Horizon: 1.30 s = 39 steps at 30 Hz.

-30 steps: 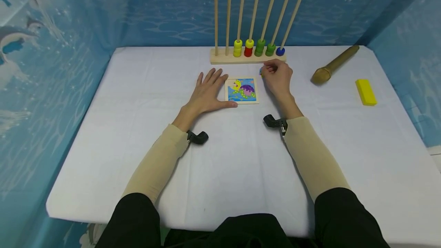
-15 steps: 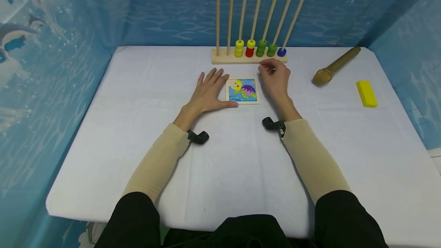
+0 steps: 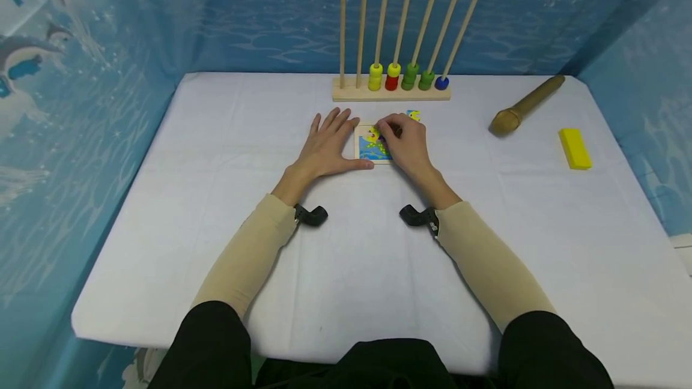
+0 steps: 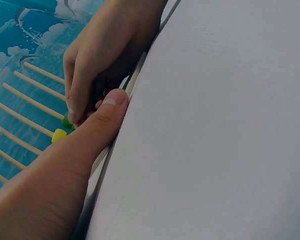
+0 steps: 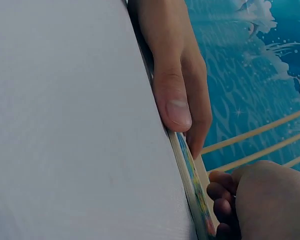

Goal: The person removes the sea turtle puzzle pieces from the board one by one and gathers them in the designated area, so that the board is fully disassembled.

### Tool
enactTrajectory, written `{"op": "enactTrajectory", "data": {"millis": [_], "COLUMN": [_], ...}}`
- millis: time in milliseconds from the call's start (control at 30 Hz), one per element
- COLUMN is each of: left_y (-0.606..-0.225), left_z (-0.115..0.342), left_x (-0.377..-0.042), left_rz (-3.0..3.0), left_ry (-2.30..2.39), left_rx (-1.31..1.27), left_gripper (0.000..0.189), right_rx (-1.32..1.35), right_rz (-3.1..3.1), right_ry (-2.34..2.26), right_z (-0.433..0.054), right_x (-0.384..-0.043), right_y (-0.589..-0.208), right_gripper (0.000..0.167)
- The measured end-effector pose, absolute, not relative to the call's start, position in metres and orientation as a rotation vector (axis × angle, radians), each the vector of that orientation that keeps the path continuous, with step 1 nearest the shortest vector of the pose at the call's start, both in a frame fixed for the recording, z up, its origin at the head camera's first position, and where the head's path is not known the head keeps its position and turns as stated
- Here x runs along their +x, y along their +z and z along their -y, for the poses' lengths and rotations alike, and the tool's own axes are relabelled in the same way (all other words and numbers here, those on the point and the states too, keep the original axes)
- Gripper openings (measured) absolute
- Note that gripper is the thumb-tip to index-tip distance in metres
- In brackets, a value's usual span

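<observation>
Right hand (image 3: 409, 141): has moved from just below the bead rack (image 3: 391, 95), down and left, to the right part of the turtle picture board (image 3: 369, 147); fingers drawn in narrow, tips at the picture. Whether they pinch anything, I cannot tell.
Left hand (image 3: 326, 146): unchanged, spread wide at the board's left side, thumb along the lower edge; the right wrist view shows that thumb resting on the edge.
Picture board: flat on the tabletop (image 3: 346, 281), upper middle of the frame, between the hands; its right part is now covered.
Loose piece (image 3: 413, 115): hidden half a second ago, now showing on the tabletop, just above the right hand and below the rack.
Meaning: the work seems to have shifted from the loose piece to the board, the left hand probably steadying it. This piece appears left aside, so the picture's completeness cannot be judged.
Yellow block (image 3: 575, 149): right side of the frame, untouched.
</observation>
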<state>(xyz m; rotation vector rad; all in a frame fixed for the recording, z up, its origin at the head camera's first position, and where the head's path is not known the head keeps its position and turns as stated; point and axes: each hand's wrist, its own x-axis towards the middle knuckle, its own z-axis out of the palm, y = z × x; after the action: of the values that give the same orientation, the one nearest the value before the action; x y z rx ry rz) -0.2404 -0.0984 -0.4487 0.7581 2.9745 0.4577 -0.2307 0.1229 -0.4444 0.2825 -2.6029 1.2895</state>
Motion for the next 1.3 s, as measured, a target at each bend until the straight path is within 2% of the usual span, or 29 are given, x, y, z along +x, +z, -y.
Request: {"op": "enactTrajectory", "data": {"millis": [300,1033,1167,1300], "left_y": [-0.4487,-0.4506,-0.4507,-0.4505], "left_z": [0.0986,0.0998,0.0989,0.0991], "left_x": [-0.2408,-0.2407,-0.2413,-0.2427], "left_rz": [-2.975,-2.97,-2.97,-2.973], "left_ry": [0.467,0.491,0.48,0.469], "left_rx": [0.764,0.777,0.769,0.766], "left_gripper": [0.114,0.114,0.114,0.114], "right_rx": [0.319,0.367,0.373,0.368], "right_rz": [2.616,2.636,2.652,2.717], "right_ry": [1.16,1.056,1.051,1.033], "right_z": [-0.1225,-0.1226,-0.1228,-0.1228], "right_x": [-0.2317,-0.2342,-0.235,-0.2387], "right_y": [-0.4459,-0.443,-0.4415,-0.4418], "right_gripper": [0.018,0.014,0.014,0.022]}}
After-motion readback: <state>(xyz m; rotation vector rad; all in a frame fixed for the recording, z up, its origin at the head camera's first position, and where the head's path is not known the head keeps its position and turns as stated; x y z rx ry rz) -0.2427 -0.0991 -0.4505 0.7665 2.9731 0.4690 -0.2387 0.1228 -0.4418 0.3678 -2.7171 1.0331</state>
